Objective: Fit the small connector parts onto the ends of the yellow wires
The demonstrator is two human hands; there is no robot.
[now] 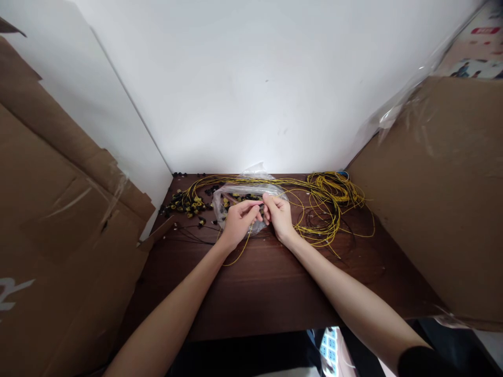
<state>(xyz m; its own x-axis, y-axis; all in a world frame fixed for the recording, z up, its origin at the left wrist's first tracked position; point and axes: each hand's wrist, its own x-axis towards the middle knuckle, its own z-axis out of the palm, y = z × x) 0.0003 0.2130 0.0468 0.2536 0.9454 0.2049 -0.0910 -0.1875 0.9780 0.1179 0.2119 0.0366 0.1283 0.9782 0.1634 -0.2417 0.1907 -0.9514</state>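
A small dark piece (261, 203) sits at the meeting fingertips of the two hands, above the middle of the brown wood-grain tabletop (259, 293); it is too small and covered to identify further. The left hand (237, 222) pinches it between thumb and forefinger from the 8 o'clock side. The right hand (278, 214) comes to it from 4 o'clock, thumb and fingers drawn together at its other end. A single yellow wire (244, 248) hangs below the left fingers and curves to the tabletop toward 7 o'clock.

Behind and partly under the hands, a clear plastic bag (255, 173) lies crumpled, reaching toward 12 o'clock, with black and yellow small parts showing in it. At 9 o'clock is a pile of black-and-yellow connectors (190, 204), and a lone connector (201, 221) lies just beside it. From the pile, a bundle of yellow and black wires (251, 180) arches past 12 o'clock and loops down around 3 o'clock. A yellow wire coil (334, 188) lies at 2 o'clock. Cardboard stands on both flanks: the left cardboard (70, 225) at 9 o'clock, the right cardboard (432, 193) at 3. A white panel (251, 94) rises at 12.
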